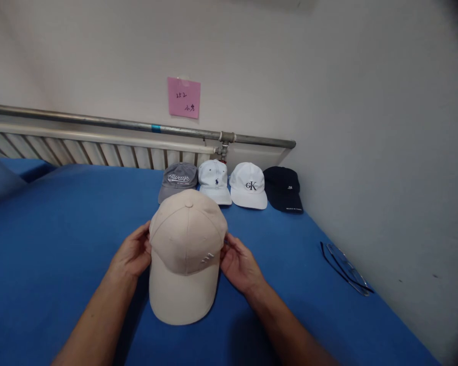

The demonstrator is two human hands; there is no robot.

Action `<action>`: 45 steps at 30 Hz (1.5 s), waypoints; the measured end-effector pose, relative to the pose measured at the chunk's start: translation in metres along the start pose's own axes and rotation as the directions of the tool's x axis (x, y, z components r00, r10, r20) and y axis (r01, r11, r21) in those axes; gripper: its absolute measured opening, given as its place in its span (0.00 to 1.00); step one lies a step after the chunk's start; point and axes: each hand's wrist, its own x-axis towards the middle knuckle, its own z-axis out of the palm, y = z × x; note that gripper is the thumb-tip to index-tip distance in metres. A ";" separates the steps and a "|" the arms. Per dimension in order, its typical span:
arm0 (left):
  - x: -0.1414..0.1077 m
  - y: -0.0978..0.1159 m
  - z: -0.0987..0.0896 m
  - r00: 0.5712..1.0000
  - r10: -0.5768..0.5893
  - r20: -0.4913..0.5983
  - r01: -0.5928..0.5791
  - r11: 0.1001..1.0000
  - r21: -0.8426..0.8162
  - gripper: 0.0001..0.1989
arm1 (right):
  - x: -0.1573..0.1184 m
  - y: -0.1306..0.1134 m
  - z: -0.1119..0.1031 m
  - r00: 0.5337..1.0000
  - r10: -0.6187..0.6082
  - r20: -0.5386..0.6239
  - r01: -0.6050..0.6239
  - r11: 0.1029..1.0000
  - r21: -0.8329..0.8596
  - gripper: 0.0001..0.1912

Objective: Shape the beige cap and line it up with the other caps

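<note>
A beige baseball cap (187,244) is held between my two hands above the blue sheet, its brim pointing toward me. My left hand (133,252) grips the cap's left side, with the fingertips partly hidden at its edge. On the opposite side my right hand (240,262) grips the cap, its fingers bent behind the edge. Just beyond stand other caps in a row: a grey cap (180,178) with white lettering, a pale cap (215,180) with a small dark emblem, a white cap (248,185) with black letters, and a black cap (283,188).
Folded eyeglasses (345,269) lie near the sheet's right edge, beside the wall. A radiator (118,155) and a metal pipe (99,121) run along the back. A pink note (183,97) with handwriting is taped to the wall. Blue bedding (0,178) rises at far left.
</note>
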 end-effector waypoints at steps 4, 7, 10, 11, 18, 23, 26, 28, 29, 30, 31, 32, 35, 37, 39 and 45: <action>-0.003 -0.001 0.001 1.000 0.018 0.010 -0.018 0.999 0.033 0.17 | -0.002 -0.006 0.006 0.999 -0.036 -0.011 0.036 0.997 0.068 0.09; -0.005 -0.004 0.002 1.000 -0.009 0.027 0.007 0.998 0.058 0.17 | -0.003 -0.010 0.009 0.999 -0.044 -0.030 0.047 0.991 0.124 0.10; -0.005 -0.007 0.001 0.998 -0.046 0.043 0.043 0.996 0.077 0.16 | -0.002 -0.010 0.008 0.999 -0.048 -0.021 0.050 0.994 0.102 0.09; -0.005 -0.007 0.001 0.997 -0.057 0.046 0.053 0.995 0.082 0.16 | -0.002 -0.009 0.008 0.999 -0.046 -0.013 0.047 0.995 0.088 0.08; -0.004 -0.008 0.001 0.997 -0.061 0.037 0.056 0.993 0.104 0.16 | 0.001 -0.008 0.003 0.999 -0.047 -0.013 0.048 0.996 0.073 0.09; -0.001 -0.008 -0.002 0.998 -0.050 0.033 0.047 0.994 0.103 0.15 | 0.001 -0.009 0.003 0.998 -0.061 0.005 0.061 0.996 0.058 0.10; -0.001 -0.009 -0.002 0.998 -0.049 0.033 0.046 0.993 0.108 0.15 | 0.001 -0.011 0.003 0.999 -0.047 -0.025 0.048 0.997 0.053 0.11; -0.001 -0.009 -0.001 0.999 -0.043 0.032 0.039 0.993 0.109 0.16 | 0.001 -0.011 0.004 0.998 -0.037 -0.047 0.040 0.997 0.062 0.11; -0.002 -0.009 -0.001 0.999 -0.039 0.032 0.035 0.994 0.108 0.17 | 0.000 -0.011 0.005 0.998 -0.035 -0.053 0.039 0.997 0.067 0.12; -0.002 -0.008 -0.001 0.999 -0.034 0.031 0.030 0.994 0.107 0.17 | 0.000 -0.010 0.006 0.998 -0.036 -0.055 0.039 0.997 0.069 0.12; -0.002 -0.008 0.000 0.999 -0.029 0.032 0.026 0.994 0.106 0.18 | -0.001 -0.010 0.007 0.998 -0.038 -0.053 0.041 0.997 0.070 0.12; -0.002 -0.007 0.000 0.999 -0.025 0.032 0.022 0.994 0.105 0.18 | -0.001 -0.010 0.008 0.998 -0.042 -0.049 0.046 0.996 0.072 0.12; -0.001 -0.004 -0.001 1.000 -0.012 0.028 0.009 0.995 0.101 0.19 | -0.002 -0.007 0.010 0.998 -0.049 -0.026 0.051 0.996 0.071 0.12; -0.001 -0.002 -0.001 1.000 -0.002 0.022 0.000 0.995 0.099 0.18 | -0.002 -0.006 0.010 0.999 -0.047 -0.009 0.048 0.997 0.062 0.11; -0.001 -0.001 -0.001 1.000 0.013 0.015 -0.014 0.996 0.094 0.18 | -0.002 -0.003 0.009 0.999 -0.032 0.005 0.032 0.998 0.048 0.10; -0.004 0.002 0.001 1.000 0.025 0.000 -0.025 0.997 0.069 0.17 | -0.002 0.004 0.008 1.000 0.007 0.015 -0.008 1.000 0.020 0.09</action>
